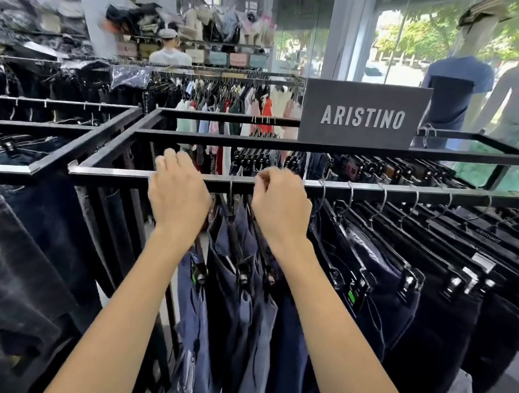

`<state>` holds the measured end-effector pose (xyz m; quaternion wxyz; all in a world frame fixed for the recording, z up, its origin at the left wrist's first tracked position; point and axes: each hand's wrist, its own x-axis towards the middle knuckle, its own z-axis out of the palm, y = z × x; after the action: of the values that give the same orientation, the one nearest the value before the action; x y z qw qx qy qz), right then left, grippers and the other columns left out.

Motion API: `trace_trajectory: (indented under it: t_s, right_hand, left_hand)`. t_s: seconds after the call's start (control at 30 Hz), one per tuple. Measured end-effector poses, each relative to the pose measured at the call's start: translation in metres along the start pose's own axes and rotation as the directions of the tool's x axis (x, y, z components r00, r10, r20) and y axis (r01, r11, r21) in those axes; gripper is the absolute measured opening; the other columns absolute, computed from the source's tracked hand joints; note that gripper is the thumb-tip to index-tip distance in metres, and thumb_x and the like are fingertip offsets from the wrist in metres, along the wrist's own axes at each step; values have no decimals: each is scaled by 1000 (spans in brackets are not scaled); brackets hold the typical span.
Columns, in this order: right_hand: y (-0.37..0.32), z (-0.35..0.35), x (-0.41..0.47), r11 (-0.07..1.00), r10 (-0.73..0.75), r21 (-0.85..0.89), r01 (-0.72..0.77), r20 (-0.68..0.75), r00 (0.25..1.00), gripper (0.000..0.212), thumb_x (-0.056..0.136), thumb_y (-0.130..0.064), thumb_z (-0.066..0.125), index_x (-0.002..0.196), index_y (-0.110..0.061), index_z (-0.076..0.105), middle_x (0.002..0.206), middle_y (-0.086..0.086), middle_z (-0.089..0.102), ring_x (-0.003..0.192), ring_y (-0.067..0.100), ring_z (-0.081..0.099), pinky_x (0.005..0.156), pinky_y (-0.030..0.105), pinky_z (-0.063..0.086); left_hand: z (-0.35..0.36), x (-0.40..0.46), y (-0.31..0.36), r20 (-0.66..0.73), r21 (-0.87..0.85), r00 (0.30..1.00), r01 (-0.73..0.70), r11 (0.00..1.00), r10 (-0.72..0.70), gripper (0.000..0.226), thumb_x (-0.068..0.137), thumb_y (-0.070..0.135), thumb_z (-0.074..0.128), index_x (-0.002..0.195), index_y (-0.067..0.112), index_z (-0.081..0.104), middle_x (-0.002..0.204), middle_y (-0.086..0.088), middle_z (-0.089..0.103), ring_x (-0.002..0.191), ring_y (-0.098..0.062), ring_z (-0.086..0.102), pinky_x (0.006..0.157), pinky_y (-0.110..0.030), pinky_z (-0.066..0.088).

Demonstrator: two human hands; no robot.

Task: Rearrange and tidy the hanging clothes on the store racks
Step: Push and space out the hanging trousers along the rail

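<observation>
Head view. Left hand [177,196] lies over the near rail [113,173] of the black clothes rack, fingers curled over the bar's top edge; it grips the rail itself. Right hand [280,204] is at the same rail just to the right, fingers bunched at the bar where the wire hanger hooks [231,189] sit; whether it pinches a hook or only the rail cannot be told, as the fingers cover the spot.

Between and below the two hands hang navy trousers [238,280] on clip hangers, bunched close together. To the right along the same rail, dark jeans [430,309] hang in a spaced row, each on its own hook.

On the far rail stands a grey sign reading ARISTINO [362,117]. An adjoining rack on the left [36,169] carries black denim [6,259]. Beyond it, another rack of mixed coloured garments [232,101]. Two dressed mannequins [457,81] stand at the window, upper right.
</observation>
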<state>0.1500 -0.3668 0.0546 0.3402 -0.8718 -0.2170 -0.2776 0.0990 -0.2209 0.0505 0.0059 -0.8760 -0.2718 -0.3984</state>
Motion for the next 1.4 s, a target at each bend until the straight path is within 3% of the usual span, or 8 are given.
trace_trajectory:
  t_s: [0.1,0.27,0.43,0.67,0.87,1.1,1.27,1.4]
  right_hand:
    - [13,11,9,993,-119,22,119,13,993,32,97,-26,55,123,-10,64,117,7,64,114,24,52,93,35,48]
    - [9,39,11,972,-231,-31,234,85,969,40,94,-31,60,129,-11,61,124,4,64,122,24,52,115,45,28]
    - [14,51,9,948,-305,-65,312,101,947,40,93,-31,59,133,-25,59,128,-5,62,125,17,49,118,42,15]
    - [16,56,7,946,-312,-80,313,14,950,38,92,-31,56,129,-28,61,121,-7,64,118,16,52,114,39,20]
    - [14,47,8,953,-294,-40,301,118,948,42,95,-32,54,136,-27,56,133,-7,59,128,15,46,118,38,14]
    - [17,20,-20,989,-131,73,129,25,991,40,91,-20,63,131,-12,61,139,11,53,135,27,42,114,47,33]
    - [25,2,-59,988,76,-143,-54,156,985,53,95,-33,59,143,-18,46,156,9,32,145,31,24,119,56,18]
    - [37,0,-79,968,229,-173,-180,322,919,55,98,-36,50,146,-12,39,156,17,27,137,41,33,115,57,23]
  left_hand:
    - [7,14,-12,76,-184,996,-33,982,48,25,97,24,51,113,6,59,108,-12,62,101,-33,56,85,-44,45]
    - [12,23,-37,268,-314,933,-149,937,239,32,100,32,49,114,11,66,108,-9,69,103,-31,60,90,-41,45]
    - [-6,28,-49,414,-417,872,-74,906,262,38,95,23,61,133,16,57,131,-2,60,125,-22,51,103,-30,36]
    - [-6,26,-49,384,-471,889,-46,881,251,38,94,27,63,131,17,59,129,0,62,124,-19,52,103,-29,38]
    - [1,24,-51,318,-468,898,-130,874,303,39,93,27,64,129,13,59,127,-5,62,121,-23,53,104,-34,39]
    - [-3,-31,-21,-89,-414,992,-121,902,92,19,91,19,59,106,7,58,109,-13,52,102,-32,47,87,-42,40]
    - [11,-76,-6,404,-364,909,259,895,-99,51,87,20,63,127,3,36,136,-23,27,120,-43,34,96,-57,34]
    - [20,-82,-15,615,-423,785,413,806,-79,47,94,11,50,138,4,35,140,-24,34,105,-38,49,81,-39,38]
